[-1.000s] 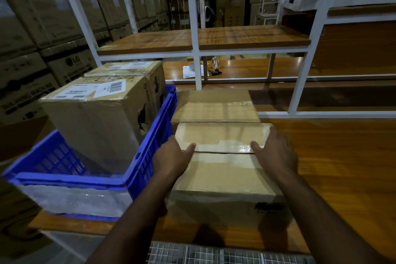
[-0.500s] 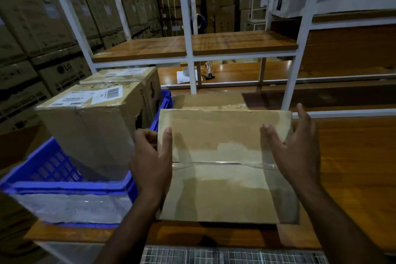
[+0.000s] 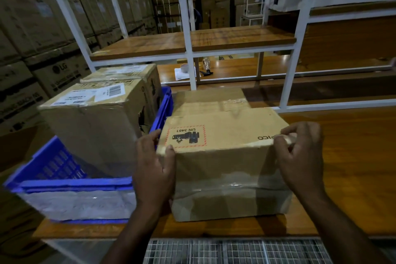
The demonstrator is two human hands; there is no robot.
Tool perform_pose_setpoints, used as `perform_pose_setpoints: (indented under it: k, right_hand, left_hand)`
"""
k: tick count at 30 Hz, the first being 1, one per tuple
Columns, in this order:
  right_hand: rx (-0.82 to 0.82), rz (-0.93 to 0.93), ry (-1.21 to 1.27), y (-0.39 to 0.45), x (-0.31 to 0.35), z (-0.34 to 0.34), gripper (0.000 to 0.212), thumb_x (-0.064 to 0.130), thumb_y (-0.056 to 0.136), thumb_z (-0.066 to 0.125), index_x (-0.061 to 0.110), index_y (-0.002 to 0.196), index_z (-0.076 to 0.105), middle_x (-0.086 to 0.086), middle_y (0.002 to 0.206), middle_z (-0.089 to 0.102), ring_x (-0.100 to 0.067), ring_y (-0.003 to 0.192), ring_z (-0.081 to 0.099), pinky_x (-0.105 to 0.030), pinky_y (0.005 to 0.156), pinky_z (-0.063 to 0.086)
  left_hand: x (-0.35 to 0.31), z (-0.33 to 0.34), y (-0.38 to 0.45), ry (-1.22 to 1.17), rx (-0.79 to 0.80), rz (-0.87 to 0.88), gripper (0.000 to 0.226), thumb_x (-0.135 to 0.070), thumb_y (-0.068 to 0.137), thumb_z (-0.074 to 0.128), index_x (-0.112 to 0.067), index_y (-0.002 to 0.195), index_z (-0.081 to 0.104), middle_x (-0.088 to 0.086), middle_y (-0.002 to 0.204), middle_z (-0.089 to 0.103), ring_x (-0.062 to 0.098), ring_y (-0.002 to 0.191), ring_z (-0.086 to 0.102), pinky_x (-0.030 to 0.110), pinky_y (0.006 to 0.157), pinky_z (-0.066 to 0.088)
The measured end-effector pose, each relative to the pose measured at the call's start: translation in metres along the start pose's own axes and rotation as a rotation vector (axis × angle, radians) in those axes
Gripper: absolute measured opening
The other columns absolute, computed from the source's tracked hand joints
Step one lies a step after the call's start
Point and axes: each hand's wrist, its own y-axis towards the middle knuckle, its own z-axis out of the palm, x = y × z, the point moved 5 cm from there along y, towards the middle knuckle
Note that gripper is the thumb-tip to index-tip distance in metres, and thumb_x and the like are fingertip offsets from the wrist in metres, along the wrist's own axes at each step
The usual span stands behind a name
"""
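A taped cardboard box [image 3: 225, 169] sits on the wooden table [image 3: 347, 156] in front of me, a red-bordered UN 3481 label on its top face. My left hand [image 3: 153, 169] grips the box's near left corner, thumb on the top edge. My right hand [image 3: 300, 156] holds the near right corner, fingers curled over the top edge. A second cardboard box [image 3: 210, 100] lies flat just behind it.
A blue plastic crate [image 3: 68, 180] to the left holds two tall cardboard boxes [image 3: 94, 122]. White metal shelving [image 3: 188, 28] with wooden boards rises behind; a paper and a small tool lie on its lower board. Stacked cartons fill the left wall. A wire grid runs along the table's front.
The box has been turned over between my hands, from tilted up to resting with the labelled face on top. Both hands shifted to its near upper corners.
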Motion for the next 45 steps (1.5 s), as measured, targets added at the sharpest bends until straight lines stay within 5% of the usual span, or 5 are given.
perform_pose_setpoints:
  k: [6, 15, 25, 31, 45]
  right_hand:
    - [0.137, -0.174, -0.258, -0.002, 0.03, 0.005, 0.011, 0.02, 0.086, 0.063, 0.024, 0.096, 0.065, 0.009, 0.097, 0.063, -0.009, 0.098, 0.054, -0.045, 0.112, 0.027]
    - [0.506, -0.34, -0.347, 0.003, 0.081, 0.055, 0.03, 0.04, 0.095, 0.055, 0.026, 0.118, 0.067, 0.006, 0.12, 0.066, -0.012, 0.108, 0.057, -0.029, 0.089, 0.041]
    - [0.457, -0.243, -0.451, 0.021, 0.093, 0.07, 0.03, 0.048, 0.094, 0.054, 0.028, 0.104, 0.074, 0.006, 0.097, 0.071, -0.012, 0.084, 0.06, -0.033, 0.072, 0.053]
    - [0.559, -0.324, -0.358, 0.01, 0.094, 0.092, 0.039, 0.033, 0.098, 0.048, 0.026, 0.135, 0.061, 0.007, 0.138, 0.06, -0.013, 0.128, 0.051, -0.031, 0.108, 0.036]
    - [0.481, -0.16, -0.464, 0.013, 0.053, 0.051, 0.046, 0.044, 0.101, 0.044, 0.016, 0.135, 0.056, -0.004, 0.14, 0.057, -0.021, 0.129, 0.051, -0.037, 0.111, 0.033]
  left_hand:
    - [-0.033, 0.009, 0.017, 0.183, 0.323, 0.233, 0.032, -0.03, 0.095, 0.063, -0.021, 0.126, 0.068, -0.006, 0.132, 0.064, 0.007, 0.135, 0.043, 0.043, 0.114, 0.038]
    - [-0.054, 0.042, 0.021, 0.343, 0.671, 0.444, 0.057, -0.054, 0.102, 0.041, -0.028, 0.153, 0.038, -0.008, 0.162, 0.033, 0.004, 0.148, 0.023, 0.03, 0.123, 0.02]
    - [-0.05, 0.049, 0.039, 0.335, 0.639, 0.459, 0.048, -0.054, 0.099, 0.046, -0.029, 0.139, 0.056, -0.008, 0.144, 0.056, 0.012, 0.131, 0.051, 0.035, 0.107, 0.044]
    - [-0.037, 0.067, 0.041, 0.421, 0.734, 0.506, 0.063, -0.053, 0.103, 0.029, -0.021, 0.158, 0.026, 0.0, 0.166, 0.024, 0.009, 0.152, 0.017, 0.032, 0.123, 0.005]
    - [-0.006, 0.04, 0.047, 0.451, 0.635, 0.335, 0.069, -0.061, 0.101, 0.031, -0.024, 0.159, 0.024, -0.006, 0.167, 0.02, 0.006, 0.153, 0.012, 0.031, 0.123, -0.002]
